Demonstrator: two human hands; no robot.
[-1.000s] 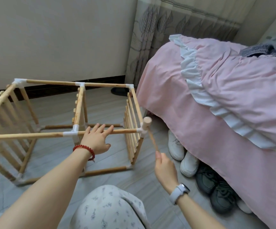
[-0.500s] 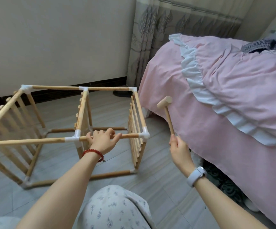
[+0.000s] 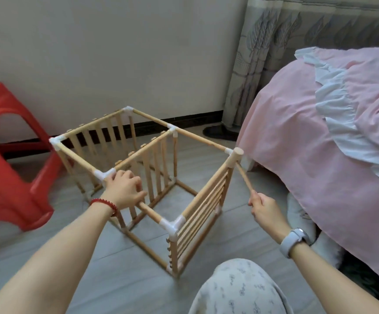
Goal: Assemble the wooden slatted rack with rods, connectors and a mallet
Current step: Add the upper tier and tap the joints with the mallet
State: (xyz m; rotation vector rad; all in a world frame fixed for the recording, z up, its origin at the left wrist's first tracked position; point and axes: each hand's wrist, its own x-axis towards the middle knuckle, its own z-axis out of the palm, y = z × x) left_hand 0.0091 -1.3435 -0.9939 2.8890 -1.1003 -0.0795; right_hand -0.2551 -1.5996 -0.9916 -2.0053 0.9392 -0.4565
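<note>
Left hand curls round the top front rod of the wooden rack; right hand grips the mallet, whose round head sits at the far right corner connector; pale plank floor, plain wall, leaf-patterned curtain; pink-sheeted bed right, glossy red plastic stool left; white joints link smooth round slats.

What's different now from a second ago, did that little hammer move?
Yes. The mallet, raised clear half a second ago, has come down with its head at the rack's far right top corner. The left hand went from resting open on the near top rod to gripping it. A red stool now shows. The right hand still holds the handle.
</note>
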